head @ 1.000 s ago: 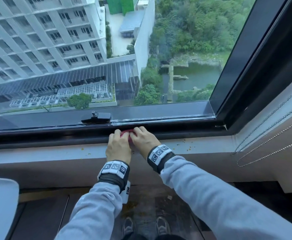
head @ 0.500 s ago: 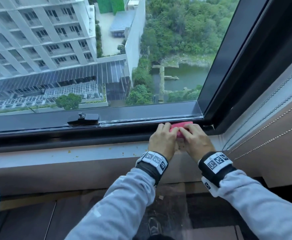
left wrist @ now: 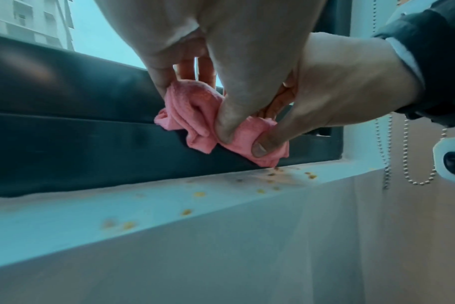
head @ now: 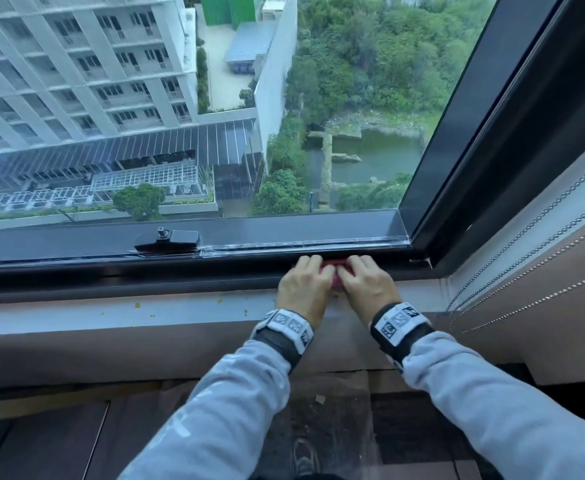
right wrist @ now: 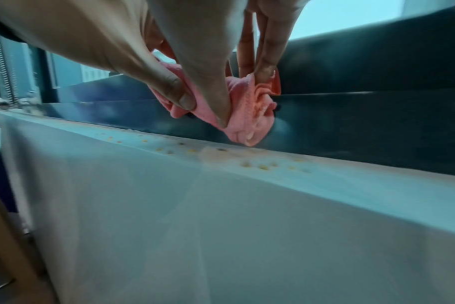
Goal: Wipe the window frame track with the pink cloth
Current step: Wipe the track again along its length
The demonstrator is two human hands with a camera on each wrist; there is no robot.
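Two hands, left hand (head: 303, 285) and right hand (head: 367, 285), we are pinching one bunched, waffle-textured pink cloth (left wrist: 195, 115) against the smooth dark window frame track (head: 180, 268).

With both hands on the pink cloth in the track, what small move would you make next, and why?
Probably slide the pink cloth rightward along the track to the corner. The left hand and right hand both pinch it bunched against the dark frame, and a short stretch of track lies between them and the corner.

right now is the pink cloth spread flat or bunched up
Bunched up. The pink cloth is a wad of folds pinched between the left hand and right hand, pressed against the dark window frame track.
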